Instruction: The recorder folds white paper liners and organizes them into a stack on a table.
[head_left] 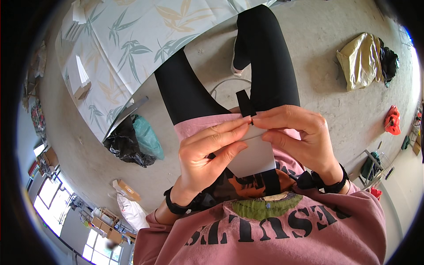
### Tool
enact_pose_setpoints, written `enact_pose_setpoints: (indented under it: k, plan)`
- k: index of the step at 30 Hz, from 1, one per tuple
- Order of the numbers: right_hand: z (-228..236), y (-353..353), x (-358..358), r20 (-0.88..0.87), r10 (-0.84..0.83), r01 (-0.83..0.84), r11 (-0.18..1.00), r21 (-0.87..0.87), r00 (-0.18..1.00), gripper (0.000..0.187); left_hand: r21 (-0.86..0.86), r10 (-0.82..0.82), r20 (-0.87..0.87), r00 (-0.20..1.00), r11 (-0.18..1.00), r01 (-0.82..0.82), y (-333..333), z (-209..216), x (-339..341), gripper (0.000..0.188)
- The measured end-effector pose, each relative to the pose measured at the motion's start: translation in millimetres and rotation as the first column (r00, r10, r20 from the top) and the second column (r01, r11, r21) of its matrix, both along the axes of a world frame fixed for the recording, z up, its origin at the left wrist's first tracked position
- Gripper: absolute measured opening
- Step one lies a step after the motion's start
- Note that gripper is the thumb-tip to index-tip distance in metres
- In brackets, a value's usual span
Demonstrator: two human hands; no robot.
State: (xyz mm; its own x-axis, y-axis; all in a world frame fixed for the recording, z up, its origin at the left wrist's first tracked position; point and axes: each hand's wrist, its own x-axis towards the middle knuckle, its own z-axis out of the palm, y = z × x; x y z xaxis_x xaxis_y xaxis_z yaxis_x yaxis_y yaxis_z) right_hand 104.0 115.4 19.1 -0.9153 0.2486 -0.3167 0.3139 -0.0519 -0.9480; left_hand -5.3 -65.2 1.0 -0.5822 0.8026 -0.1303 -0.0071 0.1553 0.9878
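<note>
Over my lap, both hands grip a flat white piece [252, 158] that looks like folded card or a small box; its exact kind I cannot tell. My left hand [207, 152] pinches its upper left edge, thumb below and fingers above. At the upper right edge my right hand [300, 134] holds it the same way. The fingertips of both hands nearly meet in the middle. From between them a short black strip [245, 102] sticks up and away from me. Part of the piece is hidden behind my fingers.
A table with a leaf-patterned cloth [145, 26] stands ahead to the left, bearing stacked white pieces [82, 70]. Black [126, 143] and teal [148, 139] plastic bags lie below it. To the right are a gold bag [361, 62] and a red bag [392, 120] on the floor.
</note>
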Motion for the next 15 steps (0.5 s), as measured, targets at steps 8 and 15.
enact_pose_setpoints:
  k: [8,15]
  plan:
    - [-3,1,1,-0.038,0.033,-0.029,0.995,0.093,0.999,0.019,-0.011,0.048,0.04,0.998,0.999,-0.048,1,-3,5,0.024]
    - [-9,0,4,-0.116,0.061,-0.039,0.982,0.185,0.991,0.02,0.003,0.016,-0.087,0.996,1.0,-0.016,2,-2,7,0.023]
